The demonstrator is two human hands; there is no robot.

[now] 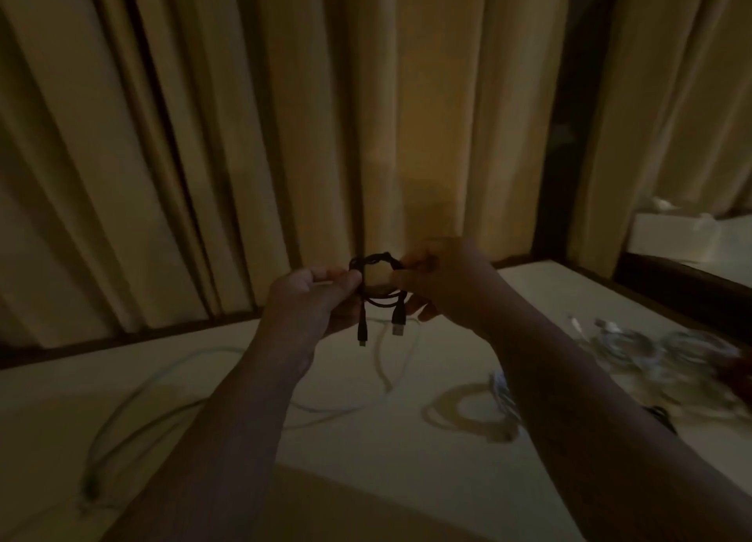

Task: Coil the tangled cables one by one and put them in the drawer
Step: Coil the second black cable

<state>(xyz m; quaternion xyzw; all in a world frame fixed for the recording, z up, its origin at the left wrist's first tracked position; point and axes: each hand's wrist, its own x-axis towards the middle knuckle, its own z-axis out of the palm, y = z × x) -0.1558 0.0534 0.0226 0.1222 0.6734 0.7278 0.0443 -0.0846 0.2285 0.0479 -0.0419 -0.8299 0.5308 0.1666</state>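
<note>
A short black cable is wound into a small coil and held up in the air above the pale table. My left hand pinches the coil's left side. My right hand grips its right side. Two plug ends hang down from the coil: a small one on the left and a USB plug on the right. No drawer is in view.
On the table lie a long pale cable looping to the left, a coiled white cable in the middle, and a heap of tangled whitish cables at the right. Beige curtains hang behind.
</note>
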